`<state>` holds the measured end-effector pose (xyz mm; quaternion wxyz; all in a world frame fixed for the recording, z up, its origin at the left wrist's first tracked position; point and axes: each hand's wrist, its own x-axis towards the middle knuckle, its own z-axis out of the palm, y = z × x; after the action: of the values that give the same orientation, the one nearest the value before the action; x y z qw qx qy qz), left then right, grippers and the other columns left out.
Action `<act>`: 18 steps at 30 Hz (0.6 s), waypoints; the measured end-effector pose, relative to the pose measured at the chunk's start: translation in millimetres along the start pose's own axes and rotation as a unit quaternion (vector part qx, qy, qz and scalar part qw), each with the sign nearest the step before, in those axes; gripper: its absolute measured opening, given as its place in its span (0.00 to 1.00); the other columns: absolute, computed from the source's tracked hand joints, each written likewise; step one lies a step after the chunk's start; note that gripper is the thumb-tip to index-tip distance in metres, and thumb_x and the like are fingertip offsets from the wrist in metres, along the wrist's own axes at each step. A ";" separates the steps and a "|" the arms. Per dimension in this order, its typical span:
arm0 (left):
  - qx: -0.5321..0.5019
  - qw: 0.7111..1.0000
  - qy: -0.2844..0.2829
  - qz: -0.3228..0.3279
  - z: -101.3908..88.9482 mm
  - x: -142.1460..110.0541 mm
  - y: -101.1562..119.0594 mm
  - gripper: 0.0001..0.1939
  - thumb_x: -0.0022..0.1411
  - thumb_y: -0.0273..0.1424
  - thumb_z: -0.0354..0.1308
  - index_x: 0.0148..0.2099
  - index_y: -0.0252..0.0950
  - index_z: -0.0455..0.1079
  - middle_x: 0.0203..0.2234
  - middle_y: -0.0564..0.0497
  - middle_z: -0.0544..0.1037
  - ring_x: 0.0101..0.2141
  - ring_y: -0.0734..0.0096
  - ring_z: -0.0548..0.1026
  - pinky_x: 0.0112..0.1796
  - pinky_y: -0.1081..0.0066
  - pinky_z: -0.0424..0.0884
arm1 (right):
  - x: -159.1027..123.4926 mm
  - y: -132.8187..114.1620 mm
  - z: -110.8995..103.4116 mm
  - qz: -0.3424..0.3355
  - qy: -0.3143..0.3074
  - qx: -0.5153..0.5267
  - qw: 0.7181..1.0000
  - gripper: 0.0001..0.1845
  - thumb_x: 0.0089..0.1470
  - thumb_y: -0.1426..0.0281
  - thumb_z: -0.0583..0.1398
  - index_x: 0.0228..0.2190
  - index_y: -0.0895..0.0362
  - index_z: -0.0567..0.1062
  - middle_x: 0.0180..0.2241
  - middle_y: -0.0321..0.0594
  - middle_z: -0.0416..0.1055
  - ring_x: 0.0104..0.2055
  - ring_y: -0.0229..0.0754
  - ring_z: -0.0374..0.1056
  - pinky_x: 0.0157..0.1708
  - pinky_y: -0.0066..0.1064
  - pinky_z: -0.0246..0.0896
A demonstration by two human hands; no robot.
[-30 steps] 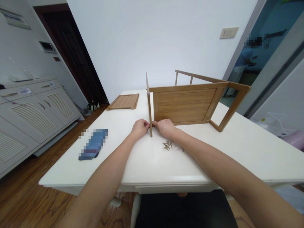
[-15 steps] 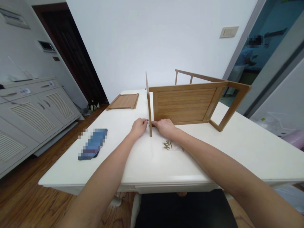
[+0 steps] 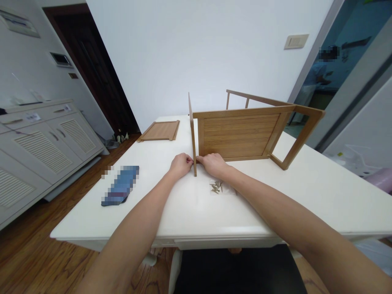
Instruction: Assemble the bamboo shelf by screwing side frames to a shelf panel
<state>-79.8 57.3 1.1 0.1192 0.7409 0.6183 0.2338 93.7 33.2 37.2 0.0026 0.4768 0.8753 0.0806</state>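
A partly assembled wooden cabinet frame (image 3: 239,136) lies on its side on the white table (image 3: 190,208). Its thin side panel (image 3: 192,130) stands on edge, seen end-on. My left hand (image 3: 181,164) presses its curled fingers against the left face of that panel near the bottom. My right hand (image 3: 213,163) is closed against the panel's right face at the same corner, where it meets the slatted back. Whether the fingers pinch a small part is hidden. A small pile of screws (image 3: 216,187) lies on the table just right of my right wrist.
A loose wooden panel (image 3: 159,131) lies flat at the table's far left. A blue blurred object (image 3: 121,185) rests near the left edge. White cabinets (image 3: 39,143) line the left wall. A dark chair seat (image 3: 235,269) sits below the near edge. A person stands in the far doorway (image 3: 318,77).
Almost nothing differs. My left hand's fingers shifted slightly against the panel; both hands stay at the same corner.
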 end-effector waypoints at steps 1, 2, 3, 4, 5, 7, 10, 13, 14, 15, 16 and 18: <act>-0.001 1.000 0.000 -0.002 0.1 0.0 0.3 0.10 0.55 0.28 0.56 0.34 0.36 0.80 0.31 0.47 0.82 0.33 0.66 0.76 0.32 0.72 0.65 | 0.1 -0.1 -0.1 -0.001 -0.001 -0.001 1.000 0.20 0.65 0.69 0.45 0.51 0.52 0.70 0.42 0.52 0.78 0.44 0.52 0.75 0.41 0.38 0.63; -0.003 1.000 0.001 -0.005 0.2 0.0 0.5 0.10 0.55 0.28 0.56 0.34 0.36 0.80 0.31 0.47 0.82 0.32 0.66 0.76 0.32 0.72 0.65 | 0.1 -0.3 -0.3 -0.001 -0.002 -0.001 1.000 0.20 0.65 0.69 0.45 0.51 0.52 0.70 0.42 0.52 0.78 0.44 0.52 0.75 0.41 0.38 0.63; -0.005 1.000 0.001 -0.008 0.3 0.0 0.6 0.10 0.54 0.28 0.56 0.34 0.36 0.80 0.30 0.47 0.82 0.32 0.66 0.76 0.32 0.72 0.65 | 0.0 -0.5 -0.7 -0.001 -0.004 -0.002 1.000 0.20 0.65 0.69 0.45 0.52 0.53 0.70 0.42 0.52 0.78 0.44 0.51 0.75 0.41 0.38 0.63; -0.007 1.000 0.001 -0.011 0.3 0.0 0.6 0.10 0.54 0.27 0.56 0.34 0.36 0.80 0.30 0.47 0.82 0.32 0.66 0.76 0.32 0.72 0.65 | -0.1 -0.8 -1.1 0.001 -0.006 -0.002 1.000 0.20 0.65 0.70 0.45 0.52 0.53 0.70 0.42 0.52 0.78 0.44 0.51 0.75 0.41 0.37 0.63; -0.010 1.000 0.001 -0.014 0.4 0.1 0.5 0.10 0.54 0.27 0.57 0.34 0.35 0.80 0.30 0.47 0.82 0.31 0.67 0.75 0.32 0.72 0.65 | -0.4 -1.2 -1.4 0.002 -0.007 -0.002 1.000 0.20 0.65 0.70 0.45 0.52 0.53 0.70 0.42 0.53 0.78 0.44 0.51 0.75 0.42 0.37 0.63; -0.015 1.000 0.000 -0.019 0.2 0.2 0.2 0.09 0.54 0.27 0.58 0.34 0.35 0.80 0.29 0.48 0.82 0.31 0.68 0.75 0.31 0.73 0.65 | -0.8 -1.7 -2.0 0.004 -0.008 -0.002 1.000 0.20 0.65 0.70 0.45 0.52 0.53 0.70 0.41 0.53 0.78 0.44 0.51 0.75 0.42 0.37 0.63; -0.024 1.000 -0.003 -0.020 -0.8 0.5 -0.5 0.09 0.54 0.28 0.59 0.35 0.34 0.80 0.29 0.48 0.82 0.30 0.69 0.75 0.31 0.74 0.66 | -1.3 -1.8 -2.3 0.003 -0.007 0.003 1.000 0.20 0.65 0.70 0.45 0.52 0.53 0.70 0.41 0.52 0.78 0.44 0.52 0.75 0.42 0.37 0.63; -0.027 1.000 -0.005 -0.012 -1.9 0.7 -1.8 0.10 0.58 0.30 0.57 0.36 0.34 0.80 0.29 0.48 0.82 0.31 0.69 0.76 0.32 0.74 0.66 | -1.6 -1.3 -2.3 0.005 -0.006 0.007 1.000 0.21 0.65 0.70 0.45 0.54 0.53 0.69 0.42 0.53 0.78 0.45 0.52 0.75 0.43 0.37 0.63; -0.024 1.000 -0.005 -0.009 -2.1 0.7 -2.3 0.12 0.59 0.30 0.55 0.36 0.34 0.80 0.29 0.48 0.82 0.31 0.69 0.76 0.32 0.73 0.66 | -1.7 -1.1 -2.3 0.006 -0.007 0.007 1.000 0.21 0.65 0.71 0.45 0.54 0.53 0.69 0.42 0.53 0.78 0.45 0.51 0.75 0.43 0.37 0.62; -0.019 1.000 -0.006 -0.004 -2.2 0.7 -2.9 0.13 0.60 0.31 0.54 0.34 0.34 0.80 0.29 0.48 0.82 0.31 0.68 0.76 0.33 0.73 0.66 | -1.7 -1.0 -2.3 0.007 -0.008 0.005 1.000 0.20 0.65 0.71 0.45 0.54 0.53 0.69 0.42 0.53 0.78 0.45 0.51 0.75 0.43 0.37 0.62; -0.014 1.000 -0.007 0.001 -2.1 0.7 -3.4 0.14 0.61 0.32 0.53 0.33 0.35 0.80 0.28 0.47 0.82 0.30 0.67 0.75 0.33 0.72 0.65 | -1.7 -0.8 -2.2 0.008 -0.009 0.004 1.000 0.20 0.65 0.71 0.45 0.53 0.54 0.69 0.42 0.54 0.78 0.45 0.51 0.75 0.43 0.38 0.62; -0.002 1.000 -0.009 0.011 -1.4 0.6 -4.1 0.14 0.61 0.32 0.53 0.31 0.35 0.80 0.26 0.47 0.81 0.30 0.66 0.75 0.32 0.71 0.65 | -1.5 -0.5 -1.8 0.008 -0.008 -0.001 1.000 0.20 0.65 0.71 0.46 0.52 0.54 0.70 0.42 0.53 0.78 0.45 0.52 0.75 0.43 0.38 0.62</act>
<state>-84.0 58.6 0.5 0.1239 0.7498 0.6081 0.2296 94.0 31.5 38.8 0.0094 0.4841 0.8716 0.0773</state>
